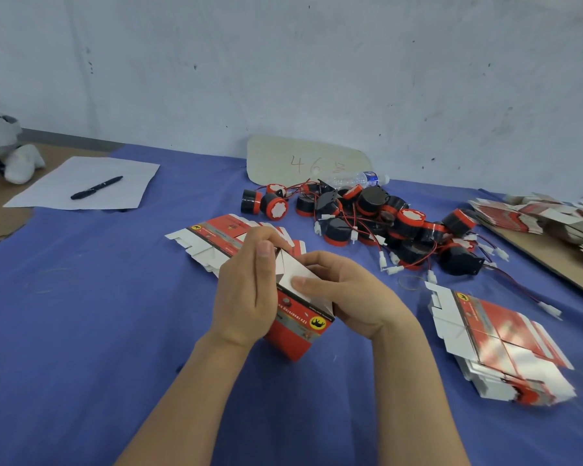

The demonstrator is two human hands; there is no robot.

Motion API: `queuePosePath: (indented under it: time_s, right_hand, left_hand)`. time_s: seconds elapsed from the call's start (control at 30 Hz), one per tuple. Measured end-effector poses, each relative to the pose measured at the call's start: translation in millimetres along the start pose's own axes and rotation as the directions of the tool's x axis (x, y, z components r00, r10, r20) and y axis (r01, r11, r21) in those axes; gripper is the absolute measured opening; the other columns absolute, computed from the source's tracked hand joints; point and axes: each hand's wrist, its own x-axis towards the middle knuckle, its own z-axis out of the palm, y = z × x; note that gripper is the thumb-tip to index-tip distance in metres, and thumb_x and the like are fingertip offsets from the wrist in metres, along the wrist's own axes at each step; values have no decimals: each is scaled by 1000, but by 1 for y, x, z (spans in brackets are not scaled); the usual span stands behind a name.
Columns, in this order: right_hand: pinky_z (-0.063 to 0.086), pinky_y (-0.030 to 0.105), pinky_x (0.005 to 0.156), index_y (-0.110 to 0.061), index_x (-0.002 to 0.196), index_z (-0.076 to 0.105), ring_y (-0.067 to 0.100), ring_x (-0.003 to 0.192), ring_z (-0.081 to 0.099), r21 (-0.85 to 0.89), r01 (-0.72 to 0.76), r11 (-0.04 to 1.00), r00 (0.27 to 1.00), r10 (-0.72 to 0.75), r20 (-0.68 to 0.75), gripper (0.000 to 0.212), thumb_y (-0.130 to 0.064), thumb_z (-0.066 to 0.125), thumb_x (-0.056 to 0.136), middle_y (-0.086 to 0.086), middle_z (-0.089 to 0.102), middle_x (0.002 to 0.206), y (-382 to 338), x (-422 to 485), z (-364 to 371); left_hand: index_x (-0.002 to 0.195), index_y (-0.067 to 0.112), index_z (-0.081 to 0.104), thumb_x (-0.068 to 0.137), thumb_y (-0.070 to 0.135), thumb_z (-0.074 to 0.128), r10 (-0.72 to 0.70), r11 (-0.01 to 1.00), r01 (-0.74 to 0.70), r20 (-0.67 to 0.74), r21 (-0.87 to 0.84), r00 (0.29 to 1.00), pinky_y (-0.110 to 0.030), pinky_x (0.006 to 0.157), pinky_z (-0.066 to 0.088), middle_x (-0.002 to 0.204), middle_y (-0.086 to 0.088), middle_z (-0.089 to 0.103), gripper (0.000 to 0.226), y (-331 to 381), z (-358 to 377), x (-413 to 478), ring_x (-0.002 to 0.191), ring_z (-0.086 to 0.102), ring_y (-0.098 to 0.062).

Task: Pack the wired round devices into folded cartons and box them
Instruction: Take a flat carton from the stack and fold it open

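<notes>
A red carton [297, 327] with a yellow logo stands between my hands at the table's centre, its white end flaps partly folded in. My left hand [246, 290] grips its left side with the thumb at the top flap. My right hand [347, 297] holds the right side, with its thumb pressing a white flap. Behind them lies a heap of black-and-red round devices [367, 216] with red and black wires and white plugs. Flat unfolded cartons lie just beyond my hands [209, 237] and in a stack at the right [495, 344].
Blue cloth [81, 314] covers the table. A sheet of paper [85, 183] with a black pen [96, 187] lies at the far left. A cardboard piece [303, 159] marked 46 and a water bottle [360, 179] lean at the wall. More flat cartons [535, 216] are piled far right.
</notes>
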Motion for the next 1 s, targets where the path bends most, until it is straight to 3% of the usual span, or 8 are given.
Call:
queuePosePath:
  time_s: [0.37,0.57,0.63,0.7,0.8,0.87,0.9,1.0]
  right_hand:
    - [56,41,85,-17,105,61,25,95,67,-26,3,1000,1000,-3,14,22,-10,67,85,10,67,112,1,-3,-4]
    - [57,24,69,-19,96,70,14,79,68,147,17,989,1000,-15,-13,34,-42,62,73,4,73,94,-1,-2,1]
    - [55,22,69,-18,99,71,13,82,68,202,52,978,997,-39,-70,44,-50,56,74,4,74,97,-1,0,4]
    - [54,30,85,-23,109,68,18,98,65,239,155,959,986,-136,-96,50,-56,52,76,7,70,111,0,3,6]
    - [51,31,92,-38,127,54,13,110,60,147,306,941,951,-310,4,39,-46,57,89,-8,64,124,2,2,11]
    - [54,25,82,-41,126,54,5,98,63,-14,274,962,962,-273,21,34,-37,57,92,-12,66,116,4,5,16]
    - [56,27,79,-39,123,57,6,94,64,-76,231,970,972,-234,-32,29,-38,57,94,-7,67,116,5,7,17]
    - [56,32,65,-20,115,65,20,82,65,41,16,999,956,-3,-294,34,-44,50,96,13,68,99,9,15,13]
  left_hand:
    - [99,20,54,100,54,20,55,997,-53,29,-58,998,-30,71,52,90,10,61,48,-2,1,-1,83,63,-15]
    - [98,27,54,99,56,20,61,997,-63,-46,-41,997,-24,69,51,95,13,61,45,-3,1,2,86,62,-10]
    - [92,31,53,99,52,23,1,997,-9,-106,-75,994,-17,73,48,92,18,61,37,-1,2,4,87,62,-6]
    - [84,31,53,97,48,25,-152,984,129,-198,-122,968,-9,67,45,86,22,62,35,0,0,7,82,62,0]
    - [79,20,60,93,48,28,-563,818,493,-241,-296,791,-21,63,48,84,9,69,45,-6,-3,17,75,66,-8]
    - [82,19,63,98,53,30,-798,551,683,-61,-480,600,-27,60,50,77,1,73,50,-14,-8,23,64,69,-14]
    - [85,19,65,98,54,32,-832,440,720,59,-537,552,-28,60,52,76,-1,73,50,-16,-10,24,62,68,-16]
    - [106,11,62,105,22,31,-724,380,686,262,-620,638,-12,59,50,87,6,59,32,-6,-12,23,68,61,6]
